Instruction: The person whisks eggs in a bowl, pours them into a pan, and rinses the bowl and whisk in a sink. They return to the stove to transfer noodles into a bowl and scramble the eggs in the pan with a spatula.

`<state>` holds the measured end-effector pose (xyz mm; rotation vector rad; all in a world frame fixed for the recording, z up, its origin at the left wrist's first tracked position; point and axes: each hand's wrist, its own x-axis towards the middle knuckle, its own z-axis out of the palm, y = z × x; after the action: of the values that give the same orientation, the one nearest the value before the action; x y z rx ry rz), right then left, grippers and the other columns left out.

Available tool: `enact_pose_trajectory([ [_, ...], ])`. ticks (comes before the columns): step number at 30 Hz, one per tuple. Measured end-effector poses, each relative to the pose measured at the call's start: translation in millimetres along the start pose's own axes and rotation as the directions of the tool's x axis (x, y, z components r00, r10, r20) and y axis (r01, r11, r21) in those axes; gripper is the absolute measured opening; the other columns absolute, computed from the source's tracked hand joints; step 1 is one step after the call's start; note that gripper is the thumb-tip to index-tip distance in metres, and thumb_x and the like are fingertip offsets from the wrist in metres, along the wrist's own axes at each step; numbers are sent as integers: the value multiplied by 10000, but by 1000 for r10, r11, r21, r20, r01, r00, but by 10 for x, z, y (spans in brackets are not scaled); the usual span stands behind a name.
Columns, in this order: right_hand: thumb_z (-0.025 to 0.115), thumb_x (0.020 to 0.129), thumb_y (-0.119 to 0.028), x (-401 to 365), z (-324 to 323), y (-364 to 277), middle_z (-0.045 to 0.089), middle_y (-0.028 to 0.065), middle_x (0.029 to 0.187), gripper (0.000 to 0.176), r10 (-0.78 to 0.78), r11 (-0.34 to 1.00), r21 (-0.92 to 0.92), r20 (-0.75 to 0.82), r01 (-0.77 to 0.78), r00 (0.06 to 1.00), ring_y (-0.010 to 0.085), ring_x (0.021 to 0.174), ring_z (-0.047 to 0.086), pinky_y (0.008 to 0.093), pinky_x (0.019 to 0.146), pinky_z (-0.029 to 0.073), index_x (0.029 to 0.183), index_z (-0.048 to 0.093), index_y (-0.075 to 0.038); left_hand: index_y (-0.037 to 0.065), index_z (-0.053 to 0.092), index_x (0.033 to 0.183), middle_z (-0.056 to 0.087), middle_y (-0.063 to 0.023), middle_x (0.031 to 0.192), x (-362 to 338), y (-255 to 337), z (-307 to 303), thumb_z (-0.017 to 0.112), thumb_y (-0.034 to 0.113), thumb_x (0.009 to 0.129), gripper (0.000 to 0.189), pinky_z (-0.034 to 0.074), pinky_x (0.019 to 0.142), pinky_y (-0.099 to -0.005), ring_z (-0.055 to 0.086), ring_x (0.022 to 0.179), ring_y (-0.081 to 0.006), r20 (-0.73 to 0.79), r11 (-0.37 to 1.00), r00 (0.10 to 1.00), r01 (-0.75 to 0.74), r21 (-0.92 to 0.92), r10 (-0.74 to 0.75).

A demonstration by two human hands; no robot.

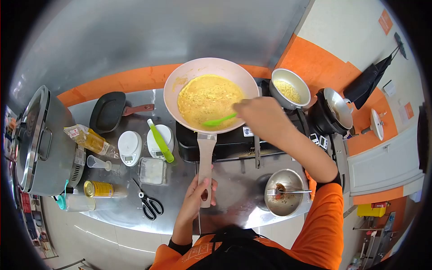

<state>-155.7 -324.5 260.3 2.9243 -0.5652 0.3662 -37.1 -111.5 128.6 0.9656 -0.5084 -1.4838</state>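
The frying pan (173, 95) was over the stove (188, 146) by the worktop's (234, 184) back edge; the left hand (191, 198) gripped its handle, presumably for steadiness, while the right hand (261, 114) pinched a green spatula (220, 120) (blade in the yellow mixture (209, 96)).

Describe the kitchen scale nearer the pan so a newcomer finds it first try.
Start at the big pink-beige pan over the stove. On the steel counter to its left, two round white scales sit side by side. It's the right-hand scale, with a green utensil across it; the other scale has nothing on top.
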Motion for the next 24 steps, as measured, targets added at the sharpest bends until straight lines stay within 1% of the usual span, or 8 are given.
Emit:
enact_pose_trajectory([
  [1,553,715,-52,150,94,-88,624,133,768,111,-76,997,-6,38,76,996,302,670,615,376,596,484,813,596,-22,65,373,1279,519,-11,778,-14,0,-9,416,319,923,440,271,449,-156,497,482,-67,3,1000,1000,14,-12,-14],
  [5,540,700,-44,622,427,-399,621,141,717,86,-79,996,-41,126,85,989,292,656,620,369,586,489,754,603,-23,50,341,1306,454,-32,760,5,-30,-67,451,338,908,504,423,480,-224,477,524,-103,43,1000,999,22,-13,-22],
  [12,556,711,-64,1397,814,-313,644,99,708,106,-15,948,-318,64,35,998,235,653,643,336,540,487,708,661,-80,59,356,1289,470,-15,779,-50,81,-8,416,314,923,449,390,509,-185,481,547,-87,30,998,998,58,12,-58],
  [14,592,740,-138,1602,830,-269,665,27,756,98,168,894,-442,163,-80,972,177,718,643,297,571,468,750,689,-146,59,360,1284,476,-9,786,-69,83,0,411,312,925,442,368,520,-173,482,552,-81,33,999,998,48,-9,-48],
  [16,568,776,-141,1731,865,-117,674,16,795,131,234,866,-482,150,-135,961,163,749,650,287,577,469,797,695,-167,58,361,1233,473,-17,809,-67,75,-33,411,318,931,403,410,536,-200,462,573,-77,59,999,998,21,25,-22],
  [17,561,783,-141,1758,878,-44,675,17,809,140,273,860,-481,146,-173,951,167,763,652,291,577,472,808,695,-169,57,362,1208,471,-21,820,-68,67,-41,411,321,934,384,430,544,-213,453,583,-75,75,999,997,4,41,-7],
  [20,542,787,-134,1791,851,197,678,40,831,158,363,837,-478,120,-267,924,200,779,659,318,579,489,818,696,-152,61,400,1213,489,2,797,-84,49,-5,396,325,929,388,319,538,-167,482,560,-65,27,1000,1000,-8,14,7],
  [24,531,773,-123,1694,896,548,676,86,834,170,461,802,-473,103,-364,881,252,771,664,360,600,516,819,694,-109,65,408,1186,492,5,799,-91,45,-2,400,324,930,365,341,545,-175,484,562,-72,24,999,999,-30,11,30],
])
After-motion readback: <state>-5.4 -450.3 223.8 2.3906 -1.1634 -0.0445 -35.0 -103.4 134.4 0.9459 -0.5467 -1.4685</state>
